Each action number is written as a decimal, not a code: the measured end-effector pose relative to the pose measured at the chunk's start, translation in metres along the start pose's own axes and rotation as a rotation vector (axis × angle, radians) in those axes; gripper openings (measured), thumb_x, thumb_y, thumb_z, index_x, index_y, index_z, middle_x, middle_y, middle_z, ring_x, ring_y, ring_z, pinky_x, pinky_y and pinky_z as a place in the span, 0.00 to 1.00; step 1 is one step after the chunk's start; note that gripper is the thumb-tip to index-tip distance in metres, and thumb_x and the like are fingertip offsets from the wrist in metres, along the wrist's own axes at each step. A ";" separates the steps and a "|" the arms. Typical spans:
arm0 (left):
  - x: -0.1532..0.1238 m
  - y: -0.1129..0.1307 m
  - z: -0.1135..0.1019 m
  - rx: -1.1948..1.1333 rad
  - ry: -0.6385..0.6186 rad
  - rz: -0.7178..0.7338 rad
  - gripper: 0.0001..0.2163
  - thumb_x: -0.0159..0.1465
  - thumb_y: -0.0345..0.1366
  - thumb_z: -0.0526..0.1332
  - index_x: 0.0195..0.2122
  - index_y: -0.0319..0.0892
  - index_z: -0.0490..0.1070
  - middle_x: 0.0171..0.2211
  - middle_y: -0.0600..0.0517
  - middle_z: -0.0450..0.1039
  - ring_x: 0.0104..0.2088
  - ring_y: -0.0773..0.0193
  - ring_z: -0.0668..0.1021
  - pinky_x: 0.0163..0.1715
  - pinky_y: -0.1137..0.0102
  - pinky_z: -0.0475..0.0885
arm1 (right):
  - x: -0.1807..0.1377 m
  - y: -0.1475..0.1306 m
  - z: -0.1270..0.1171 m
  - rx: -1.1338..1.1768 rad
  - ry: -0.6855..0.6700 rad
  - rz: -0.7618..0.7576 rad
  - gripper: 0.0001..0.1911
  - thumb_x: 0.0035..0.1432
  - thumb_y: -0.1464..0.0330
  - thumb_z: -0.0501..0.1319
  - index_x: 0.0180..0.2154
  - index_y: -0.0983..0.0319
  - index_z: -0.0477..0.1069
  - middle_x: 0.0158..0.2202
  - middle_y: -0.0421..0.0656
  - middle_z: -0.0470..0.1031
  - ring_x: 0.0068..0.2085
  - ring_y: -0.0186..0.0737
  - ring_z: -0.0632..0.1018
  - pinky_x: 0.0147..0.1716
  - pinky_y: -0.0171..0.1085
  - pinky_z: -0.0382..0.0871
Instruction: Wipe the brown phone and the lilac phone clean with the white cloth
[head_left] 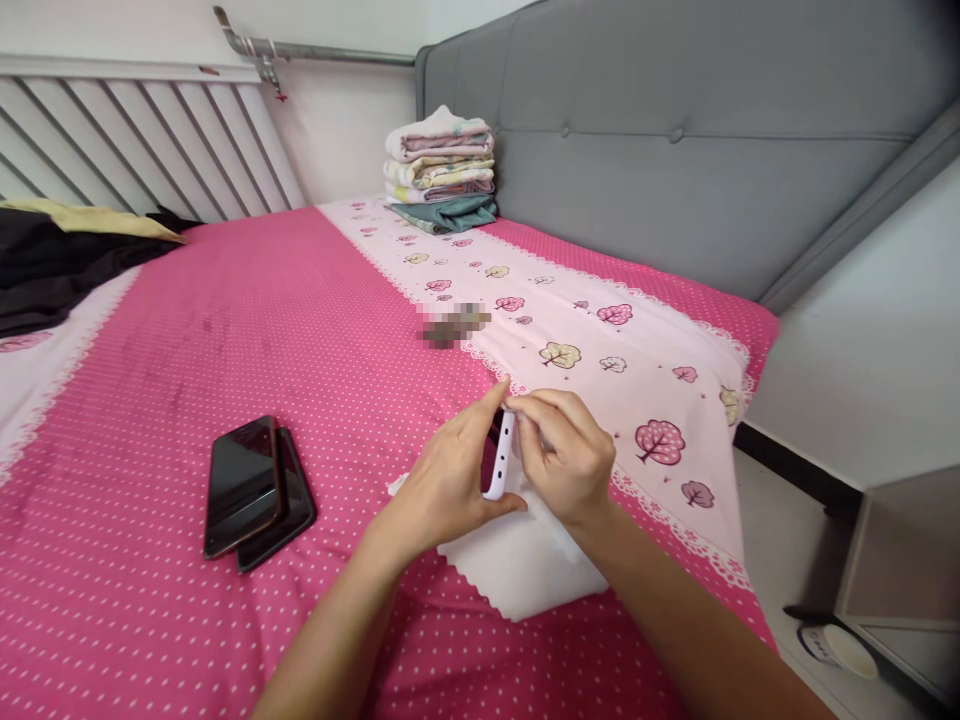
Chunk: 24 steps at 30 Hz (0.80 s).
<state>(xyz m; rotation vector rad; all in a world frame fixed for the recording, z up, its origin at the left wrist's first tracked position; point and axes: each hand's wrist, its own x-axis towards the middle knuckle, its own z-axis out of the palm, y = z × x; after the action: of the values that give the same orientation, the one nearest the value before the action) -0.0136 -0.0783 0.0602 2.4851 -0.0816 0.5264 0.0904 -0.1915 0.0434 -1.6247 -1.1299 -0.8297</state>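
My left hand (450, 470) is closed around a phone in a pale lilac case (498, 462), tilted up on its edge. Small cut-outs show along the case's near side, and part of the dark screen is visible. At the phone's upper corner, my right hand (566, 450) is closed in a pinch touching the case edge. What its fingertips hold, if anything, is hidden. Below both hands lies a white cloth (517, 580) with a scalloped edge, partly covered by them. Left of my hands, a dark phone (244, 485) rests on top of a black phone-shaped item (298, 500).
The bed has a pink dotted cover (247, 300). Folded linens (441, 165) are stacked by the grey headboard (675, 130). Dark clothing (67, 260) lies at the far left near the radiator (165, 140). A blurred patch (454, 326) sits ahead, and a white container (838, 650) stands lower right.
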 end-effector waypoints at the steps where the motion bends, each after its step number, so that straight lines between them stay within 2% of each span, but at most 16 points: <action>1: -0.001 -0.001 0.000 0.000 -0.004 0.001 0.53 0.48 0.38 0.73 0.66 0.48 0.35 0.62 0.38 0.57 0.60 0.43 0.63 0.56 0.49 0.65 | 0.000 0.000 0.000 0.011 -0.007 0.005 0.13 0.58 0.78 0.55 0.38 0.60 0.75 0.35 0.44 0.77 0.36 0.36 0.79 0.37 0.33 0.73; 10: 0.000 -0.005 -0.004 -0.009 0.001 -0.015 0.54 0.47 0.35 0.73 0.66 0.51 0.34 0.64 0.39 0.51 0.61 0.44 0.62 0.56 0.49 0.64 | -0.001 -0.007 0.000 0.125 -0.027 0.026 0.13 0.59 0.78 0.53 0.38 0.61 0.74 0.35 0.45 0.76 0.37 0.36 0.78 0.36 0.34 0.74; 16: -0.001 -0.008 -0.009 -0.048 0.030 -0.050 0.50 0.49 0.32 0.70 0.66 0.50 0.38 0.64 0.41 0.53 0.60 0.47 0.63 0.57 0.51 0.63 | -0.002 -0.013 0.000 0.204 -0.066 -0.026 0.12 0.59 0.78 0.54 0.39 0.62 0.74 0.35 0.45 0.76 0.37 0.35 0.78 0.34 0.32 0.74; 24: -0.001 -0.013 -0.015 -0.085 0.060 -0.053 0.45 0.52 0.36 0.68 0.66 0.50 0.42 0.62 0.41 0.57 0.60 0.47 0.64 0.56 0.51 0.64 | -0.002 -0.019 0.000 0.275 -0.113 -0.101 0.12 0.59 0.78 0.54 0.38 0.62 0.74 0.34 0.43 0.76 0.34 0.33 0.78 0.32 0.31 0.74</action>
<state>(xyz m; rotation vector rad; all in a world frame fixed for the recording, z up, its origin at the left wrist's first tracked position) -0.0172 -0.0589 0.0641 2.3805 -0.0144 0.5630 0.0717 -0.1903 0.0479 -1.4080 -1.3522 -0.6207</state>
